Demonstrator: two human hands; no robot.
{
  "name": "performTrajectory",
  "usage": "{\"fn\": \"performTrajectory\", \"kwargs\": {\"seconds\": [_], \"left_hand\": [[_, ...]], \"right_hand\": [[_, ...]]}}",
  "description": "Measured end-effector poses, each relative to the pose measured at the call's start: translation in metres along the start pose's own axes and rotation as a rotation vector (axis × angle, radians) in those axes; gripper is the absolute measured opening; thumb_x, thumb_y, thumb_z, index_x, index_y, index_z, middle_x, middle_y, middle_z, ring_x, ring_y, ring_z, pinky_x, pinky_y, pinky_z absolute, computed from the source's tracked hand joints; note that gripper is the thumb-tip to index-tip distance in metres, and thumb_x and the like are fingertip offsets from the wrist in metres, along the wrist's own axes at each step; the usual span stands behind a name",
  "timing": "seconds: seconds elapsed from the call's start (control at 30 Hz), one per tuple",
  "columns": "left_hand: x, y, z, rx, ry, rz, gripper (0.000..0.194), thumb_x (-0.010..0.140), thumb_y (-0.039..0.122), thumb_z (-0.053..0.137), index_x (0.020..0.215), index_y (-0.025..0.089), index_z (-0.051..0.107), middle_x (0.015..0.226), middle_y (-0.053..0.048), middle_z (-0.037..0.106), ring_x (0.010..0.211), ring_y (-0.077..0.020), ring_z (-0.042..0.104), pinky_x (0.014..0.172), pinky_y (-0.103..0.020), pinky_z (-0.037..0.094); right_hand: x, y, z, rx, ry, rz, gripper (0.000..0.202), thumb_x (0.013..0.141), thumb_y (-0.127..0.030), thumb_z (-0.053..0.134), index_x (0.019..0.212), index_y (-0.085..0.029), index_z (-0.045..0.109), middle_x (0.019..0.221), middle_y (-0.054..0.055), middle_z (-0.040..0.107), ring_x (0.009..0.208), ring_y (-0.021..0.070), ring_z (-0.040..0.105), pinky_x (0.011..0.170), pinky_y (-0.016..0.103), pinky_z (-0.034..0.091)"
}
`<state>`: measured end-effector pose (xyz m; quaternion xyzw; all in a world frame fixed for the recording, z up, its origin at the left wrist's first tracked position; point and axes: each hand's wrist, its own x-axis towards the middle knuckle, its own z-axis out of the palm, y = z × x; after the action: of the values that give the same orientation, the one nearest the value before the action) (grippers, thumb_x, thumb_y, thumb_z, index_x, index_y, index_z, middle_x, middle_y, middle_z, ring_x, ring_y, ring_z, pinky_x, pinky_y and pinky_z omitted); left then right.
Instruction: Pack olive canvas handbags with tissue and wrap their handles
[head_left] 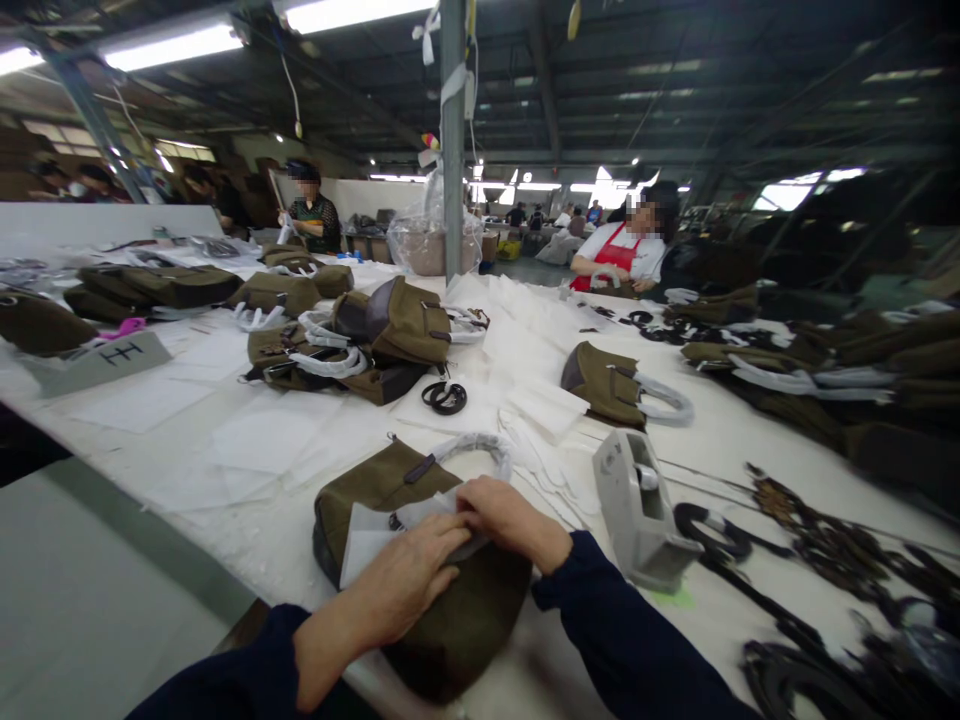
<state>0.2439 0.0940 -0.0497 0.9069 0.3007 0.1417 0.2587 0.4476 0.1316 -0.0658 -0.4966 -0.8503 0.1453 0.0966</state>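
An olive-green handbag (pixel 379 475) with dark trim lies on the table in front of me. Its handle (pixel 480 442) is wrapped in white and loops away at the far side. A sheet of thin white paper (pixel 367 545) lies across the bag, partly under my hands. My left hand (pixel 401 580) rests over the paper with its fingers stretched out and the thumb apart. Close against its fingertips, my right hand (pixel 514 515) has its fingers bent and closed at the paper's edge. What lies beneath the fingertips is hidden.
Right of the bag stands a grey tape dispenser (pixel 637 510), with dark straps (pixel 720 535) beyond it. Another green bag (pixel 604 385) and a pile of bags (pixel 405 325) lie farther back. A black strap coil (pixel 444 397) sits between. A co-worker in a red apron (pixel 619 250) works across the table.
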Motion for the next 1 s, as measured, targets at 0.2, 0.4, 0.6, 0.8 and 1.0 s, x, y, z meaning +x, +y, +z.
{"fn": "performTrajectory", "kwargs": {"seconds": [0.2,0.4,0.6,0.8,1.0], "left_hand": [[-0.001,0.0,0.003,-0.016,0.011,-0.034,0.043,0.086,0.013,0.059,0.126,0.025,0.055,0.134,-0.006,0.057,0.124,-0.0223,0.052,0.109,-0.04,0.042],[-0.006,-0.009,0.007,-0.023,0.043,0.008,0.042,0.087,0.016,0.059,0.128,0.025,0.055,0.137,-0.008,0.055,0.125,-0.0236,0.052,0.109,-0.042,0.043],[-0.007,-0.012,0.01,0.003,0.031,0.016,0.044,0.089,0.017,0.057,0.131,0.027,0.053,0.139,-0.008,0.053,0.128,-0.0242,0.05,0.109,-0.042,0.042],[-0.002,-0.002,0.006,-0.008,-0.002,-0.017,0.039,0.084,0.01,0.058,0.121,0.024,0.059,0.132,-0.005,0.058,0.121,-0.0223,0.054,0.106,-0.038,0.044],[-0.001,-0.002,0.007,-0.026,0.039,-0.028,0.025,0.09,0.014,0.055,0.112,0.024,0.062,0.125,-0.004,0.061,0.118,-0.0201,0.055,0.106,-0.035,0.043]], "right_hand": [[0.021,0.004,-0.012,-0.043,0.01,-0.008,0.02,0.086,-0.015,0.063,0.106,-0.017,0.065,0.103,0.007,0.067,0.094,0.0189,0.06,0.082,0.029,0.044],[0.043,-0.006,-0.018,-0.12,-0.113,-0.097,0.012,0.075,-0.011,0.071,0.086,-0.014,0.071,0.087,0.007,0.069,0.082,0.0201,0.061,0.068,0.028,0.041],[0.014,-0.016,-0.037,-0.154,-0.087,-0.132,0.015,0.088,-0.014,0.056,0.08,-0.018,0.068,0.079,0.003,0.063,0.072,0.0155,0.056,0.058,0.028,0.032],[-0.032,-0.02,-0.011,-0.059,0.104,-0.088,0.017,0.095,-0.016,0.051,0.082,-0.019,0.06,0.084,0.001,0.059,0.073,0.0136,0.054,0.063,0.026,0.036],[-0.045,-0.012,0.027,0.066,0.227,-0.017,0.015,0.096,-0.016,0.051,0.084,-0.019,0.06,0.09,0.002,0.059,0.086,0.0154,0.055,0.073,0.025,0.042]]}}
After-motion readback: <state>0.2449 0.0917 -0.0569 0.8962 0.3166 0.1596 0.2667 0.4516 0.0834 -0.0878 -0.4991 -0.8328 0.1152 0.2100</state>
